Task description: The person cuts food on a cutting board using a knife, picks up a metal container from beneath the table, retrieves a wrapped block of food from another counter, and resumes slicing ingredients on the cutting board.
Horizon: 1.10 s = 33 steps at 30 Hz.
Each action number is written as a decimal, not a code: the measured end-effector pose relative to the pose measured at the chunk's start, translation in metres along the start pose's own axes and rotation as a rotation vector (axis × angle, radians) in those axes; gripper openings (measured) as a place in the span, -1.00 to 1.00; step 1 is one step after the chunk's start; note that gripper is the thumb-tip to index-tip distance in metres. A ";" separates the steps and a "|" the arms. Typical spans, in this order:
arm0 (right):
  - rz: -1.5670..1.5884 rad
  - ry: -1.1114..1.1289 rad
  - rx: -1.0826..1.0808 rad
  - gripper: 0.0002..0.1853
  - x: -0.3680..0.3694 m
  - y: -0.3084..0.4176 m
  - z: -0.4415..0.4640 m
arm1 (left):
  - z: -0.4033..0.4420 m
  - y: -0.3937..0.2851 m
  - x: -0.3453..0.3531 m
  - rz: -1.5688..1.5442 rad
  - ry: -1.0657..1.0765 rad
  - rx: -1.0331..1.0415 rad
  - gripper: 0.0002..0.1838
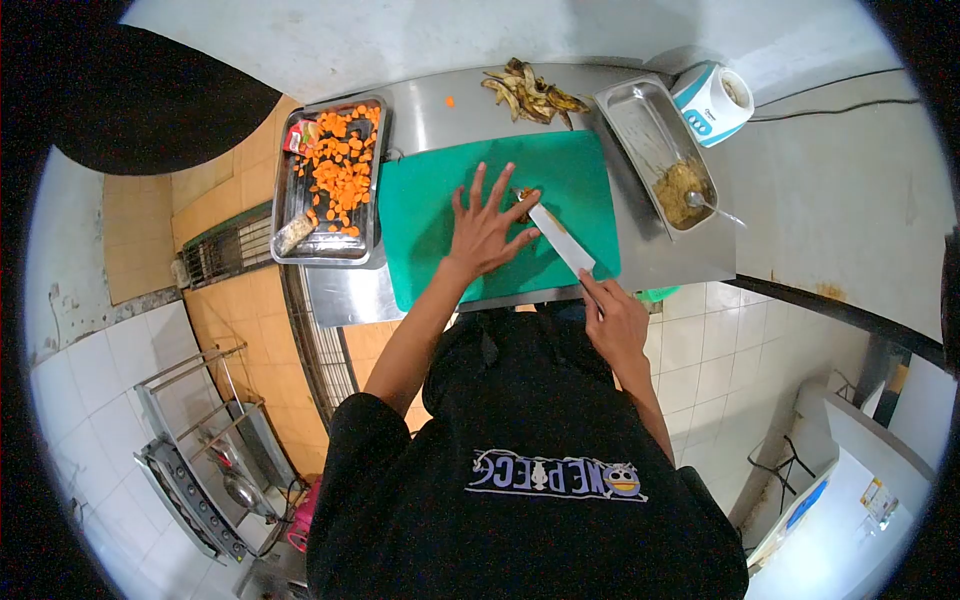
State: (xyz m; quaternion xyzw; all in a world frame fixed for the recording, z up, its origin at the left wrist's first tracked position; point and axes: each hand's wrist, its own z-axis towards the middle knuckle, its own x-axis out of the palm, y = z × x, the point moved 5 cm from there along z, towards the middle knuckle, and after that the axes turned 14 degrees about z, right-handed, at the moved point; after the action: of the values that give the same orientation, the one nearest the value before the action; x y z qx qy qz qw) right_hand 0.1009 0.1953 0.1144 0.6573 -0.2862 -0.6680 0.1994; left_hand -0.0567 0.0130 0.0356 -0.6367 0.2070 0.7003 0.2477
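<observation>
My right hand [615, 320] is closed around the handle of a kitchen knife [562, 238], whose broad blade slants up and left across a green cutting board [430, 260]. My left hand [487, 230] hovers over or rests on the board with its fingers spread; contact cannot be made out. One of its fingertips is right beside the knife tip. Around that tip lies a small brownish piece of food [522, 195], partly hidden by the finger and blade. Its kind is unclear.
A metal tray [378, 215] of chopped carrots [345, 180] stands left, with a red packet [299, 137]. Brownish peels [535, 95] lie behind the board. At right are a deep pan [640, 150] with mash [680, 190] and a spoon [698, 200], and a white-and-teal appliance [712, 105].
</observation>
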 end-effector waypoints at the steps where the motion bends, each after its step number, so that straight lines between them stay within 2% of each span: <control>1: 0.000 0.000 -0.003 -0.55 -0.001 -0.001 -0.003 | 0.000 0.000 0.002 0.002 0.000 -0.001 -0.35; 5: 0.065 0.066 0.115 -0.56 -0.002 -0.009 -0.019 | 0.001 0.007 0.011 -0.069 0.008 -0.087 -0.37; 10: 0.330 -0.081 0.124 -0.61 0.000 -0.022 -0.030 | 0.002 0.018 0.011 -0.141 0.025 -0.232 -0.37; 12: 0.405 -0.069 0.153 -0.61 0.003 -0.027 -0.029 | 0.006 0.024 0.025 -0.829 0.213 -0.316 -0.30; 13: 0.478 -0.053 0.178 -0.60 0.005 -0.030 -0.029 | 0.007 0.024 0.023 -0.826 0.214 -0.313 -0.30; 15: 0.582 -0.010 0.242 -0.59 0.012 -0.037 -0.030 | 0.007 0.016 0.029 -1.395 0.391 -0.452 -0.14; 16: 0.684 0.034 0.304 -0.59 0.017 -0.041 -0.031 | 0.008 0.014 0.026 -1.392 0.393 -0.448 -0.14; 18: 0.691 0.064 0.304 -0.58 0.020 -0.043 -0.031 | 0.001 0.005 0.027 -1.927 0.443 -0.658 0.00; 19: 0.694 0.099 0.301 -0.58 0.023 -0.042 -0.030 | -0.001 0.004 0.027 -1.924 0.446 -0.657 0.00; 21: 0.713 0.134 0.306 -0.56 0.025 -0.042 -0.030 | -0.003 -0.003 0.025 -2.496 0.407 -0.673 0.10; 22: 0.730 0.173 0.308 -0.55 0.027 -0.042 -0.031 | -0.006 -0.005 0.027 -2.494 0.410 -0.672 0.10; 23: 0.732 0.170 0.309 -0.55 0.031 -0.045 -0.032 | -0.007 -0.007 0.025 -2.765 0.330 -0.643 0.16; 24: 0.718 0.150 0.218 -0.55 0.033 -0.044 -0.031 | -0.006 -0.009 0.020 -3.034 0.235 -0.601 0.22; 25: 0.701 0.130 0.128 -0.54 0.034 -0.043 -0.031 | -0.007 -0.011 0.018 -3.033 0.239 -0.601 0.22; 30: 0.725 0.198 0.181 -0.53 0.038 -0.046 -0.033 | -0.010 -0.018 0.003 -3.175 0.111 -0.683 0.31; 33: 0.702 0.201 0.180 -0.53 0.039 -0.045 -0.031 | -0.013 -0.024 -0.002 -3.153 0.077 -0.617 0.32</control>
State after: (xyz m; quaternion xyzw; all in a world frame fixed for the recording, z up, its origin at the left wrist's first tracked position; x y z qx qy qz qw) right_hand 0.1339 0.2008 0.0560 0.5964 -0.5307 -0.4633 0.3847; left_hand -0.0321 0.0240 0.0369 0.2443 0.7602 0.2436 -0.5506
